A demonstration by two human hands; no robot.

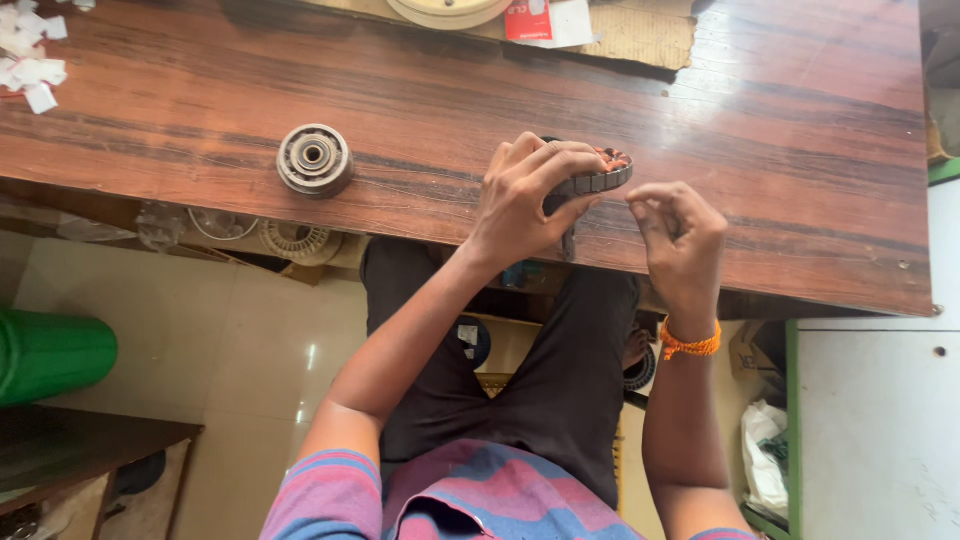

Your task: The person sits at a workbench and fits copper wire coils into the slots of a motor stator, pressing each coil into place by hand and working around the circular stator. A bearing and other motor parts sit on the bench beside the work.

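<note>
Head cam: left hand clamps the ring-shaped motor stator flat on the wooden table; right hand, fingers pinched and holding nothing I can make out, sits just beside its right edge.

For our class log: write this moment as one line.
left hand: holds stator ring | right hand: pinched beside ring, contents unclear | rotor: apart on table

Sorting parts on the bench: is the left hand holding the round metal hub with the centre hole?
No: the left hand grips the ring-shaped stator, while the hub lies apart, untouched.
</note>
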